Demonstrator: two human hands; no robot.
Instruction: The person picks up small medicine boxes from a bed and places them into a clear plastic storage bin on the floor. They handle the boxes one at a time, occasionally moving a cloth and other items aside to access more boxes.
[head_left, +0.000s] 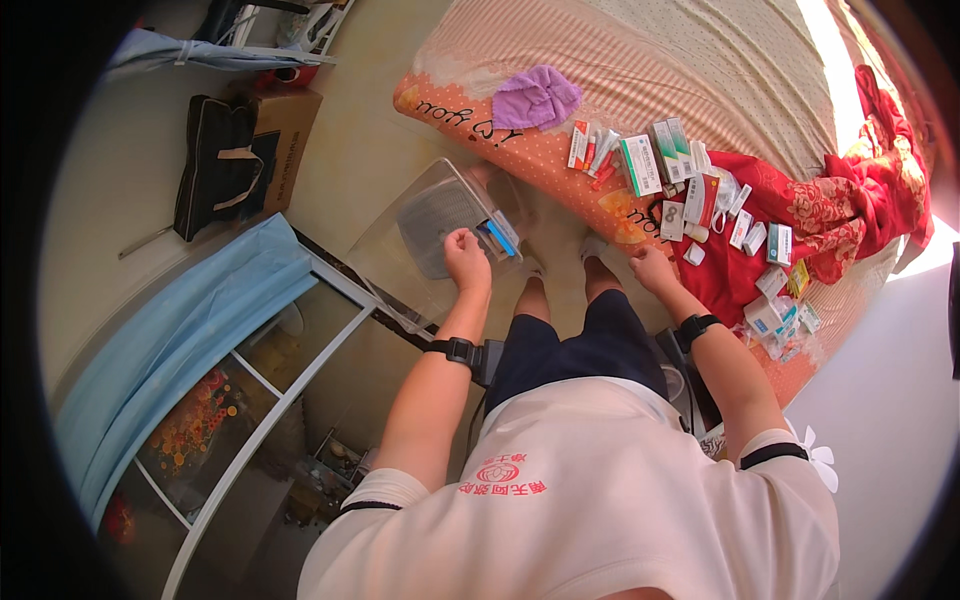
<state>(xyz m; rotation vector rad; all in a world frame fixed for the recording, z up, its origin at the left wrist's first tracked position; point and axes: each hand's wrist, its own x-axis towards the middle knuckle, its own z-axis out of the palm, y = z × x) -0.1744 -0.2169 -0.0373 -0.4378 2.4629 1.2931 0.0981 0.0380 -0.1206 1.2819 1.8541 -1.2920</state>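
Note:
My left hand (469, 262), its fingers curled, is over a clear plastic storage bin (373, 256) on the floor. Beside that hand, a blue-edged box (502, 238) and other small packs stand against the bin's inner wall. My right hand (651, 268) is at the near edge of the bed (450, 105), with its fingers bent inward. Whether either hand holds something small cannot be made out. Medicine boxes, among them a white and green carton (640, 165), lie on the bed beyond my right hand. Close to it are a small white box (694, 255) and a grey-white box (672, 220).
A purple cloth (536, 99), ointment tubes (602, 152) and a red patterned fabric (840, 202) lie on the bed. To the left are a black bag (217, 169), a cardboard box (292, 142) and a glass-paned frame (262, 416) with a blue curtain (187, 352).

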